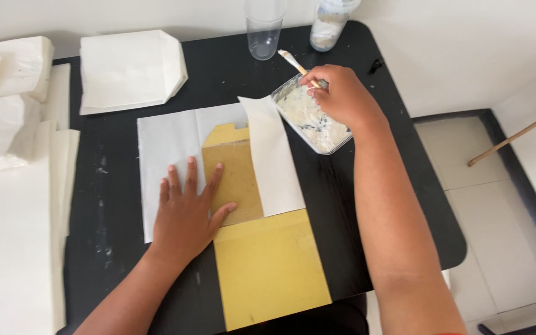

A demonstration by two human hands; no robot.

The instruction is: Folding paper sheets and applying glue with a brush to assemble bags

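On the black table [125,186], a white sheet [169,142] lies at centre with a yellow card [268,260] running from its middle toward 6 o'clock. The left hand [187,214] presses flat on both, fingers spread. At 1 o'clock, the right hand [342,93] is closed around a brush [293,61] dipped in a clear tub [314,118] of white paste. Judgement: load lightly, keep the sheet pinned. The sheet's right flap stands folded over the card.
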